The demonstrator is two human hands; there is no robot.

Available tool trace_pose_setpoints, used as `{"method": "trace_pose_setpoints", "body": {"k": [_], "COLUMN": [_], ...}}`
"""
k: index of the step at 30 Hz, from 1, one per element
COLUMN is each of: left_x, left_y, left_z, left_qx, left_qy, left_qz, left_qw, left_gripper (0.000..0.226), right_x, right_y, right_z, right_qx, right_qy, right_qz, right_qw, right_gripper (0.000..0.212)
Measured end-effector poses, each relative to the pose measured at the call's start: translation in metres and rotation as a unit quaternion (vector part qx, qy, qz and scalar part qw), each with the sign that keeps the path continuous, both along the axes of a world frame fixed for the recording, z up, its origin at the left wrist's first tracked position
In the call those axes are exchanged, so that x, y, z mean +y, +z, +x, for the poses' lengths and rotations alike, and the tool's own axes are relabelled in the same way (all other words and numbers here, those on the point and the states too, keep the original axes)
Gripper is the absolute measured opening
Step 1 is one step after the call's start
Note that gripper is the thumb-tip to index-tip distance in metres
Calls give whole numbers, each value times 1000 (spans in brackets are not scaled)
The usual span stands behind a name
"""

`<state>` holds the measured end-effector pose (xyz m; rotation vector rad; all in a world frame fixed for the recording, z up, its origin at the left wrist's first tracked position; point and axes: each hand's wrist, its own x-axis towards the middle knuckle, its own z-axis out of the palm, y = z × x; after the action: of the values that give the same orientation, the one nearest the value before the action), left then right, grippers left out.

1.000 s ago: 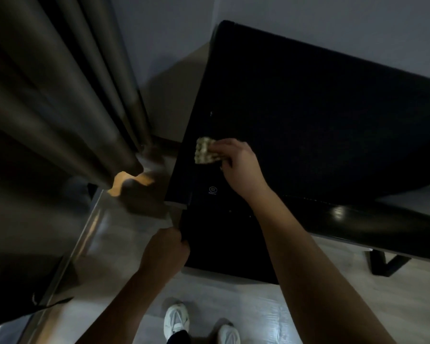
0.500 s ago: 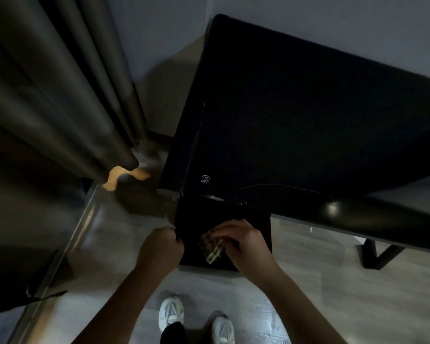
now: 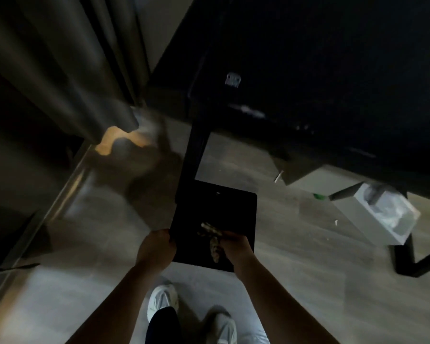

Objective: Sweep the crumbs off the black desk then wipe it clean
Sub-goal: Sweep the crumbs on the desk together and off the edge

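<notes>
Open floor (image 3: 296, 256) right of black board (image 3: 216, 209), passable. Tabletop (image 3: 320, 70) overhangs far side; black leg (image 3: 193, 157) drops just beyond board's far left corner. Curtain (image 3: 60, 70) crowds left. White box (image 3: 380, 214) and dark foot frame (image 3: 407, 259) block far right under tabletop.

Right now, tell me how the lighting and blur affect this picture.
Head view: very dim, so the black desk loses nearly all surface detail; motion blur smears the curtain and the box under the desk; one warm light patch glows on the floor; the cloth in the right hand is indistinct.
</notes>
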<state>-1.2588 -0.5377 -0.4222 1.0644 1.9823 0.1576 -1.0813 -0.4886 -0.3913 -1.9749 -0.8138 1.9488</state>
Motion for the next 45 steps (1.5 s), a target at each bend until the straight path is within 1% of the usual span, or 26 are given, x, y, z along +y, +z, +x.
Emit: {"method": "trace_pose_setpoints", "body": {"k": [3,5,9,14,17,19,21,23,25,26,28,29,30,32,33,36,38,40,41,43,45], "left_x": [-2,-1,1,-2,-6,-7,-7,-5,-3,-1,3,6,8,13,16,24,35,52,64,91,125], "left_y": [-52,-79,-115,-139,-148,-148,-141,-122,-92,-70,-17,15,51,122,153,232,276,313,330,355,370], "left_z": [2,3,1,-4,-8,-9,-10,-10,-12,-12,-12,-10,-9,-9,-12,-26,-35,-42,-44,-49,-55], "left_qx": [8,15,20,31,37,34,12,-16,-20,-27,-60,-98,-149,-249,-273,-281,-272,-254,-240,-189,-142], "left_qy": [-4,-6,-12,-18,-17,-24,-21,-9,12,27,69,96,112,104,80,-3,-54,-108,-136,-186,-202], "left_qz": [-14,-21,-20,-18,-10,-22,-41,-52,-18,23,130,169,193,213,215,211,203,210,222,254,284], "left_qw": [1000,1000,1000,999,999,999,999,998,1000,999,987,976,963,939,934,936,939,938,935,930,926], "left_gripper": [26,28,28,27,27,29,32,41,58,58,42,35,35,46,51,54,50,42,39,40,34], "right_x": [-4,-2,1,5,8,9,9,9,9,10,11,12,12,11,12,16,29,48,60,85,112], "right_y": [-44,-68,-106,-127,-133,-132,-126,-106,-72,-50,-3,22,47,100,129,220,268,298,311,331,346], "right_z": [2,4,7,8,6,5,4,6,8,9,9,7,5,1,-1,-10,-14,-19,-21,-31,-43], "right_qx": [11,1,5,-6,-6,-1,7,26,66,90,118,119,116,97,94,122,92,54,42,23,12], "right_qy": [-11,-12,-26,-61,-64,-67,-63,-55,-44,-28,5,15,28,73,101,161,202,228,223,188,155], "right_qz": [-18,-36,-54,-54,-65,-72,-72,-64,-41,-28,0,9,17,44,63,108,155,203,224,261,298], "right_qw": [1000,999,998,997,996,995,995,996,996,995,993,993,993,992,988,973,963,951,948,947,942], "right_gripper": [29,26,24,24,31,33,35,34,29,28,28,27,25,22,23,30,37,39,38,32,23]}}
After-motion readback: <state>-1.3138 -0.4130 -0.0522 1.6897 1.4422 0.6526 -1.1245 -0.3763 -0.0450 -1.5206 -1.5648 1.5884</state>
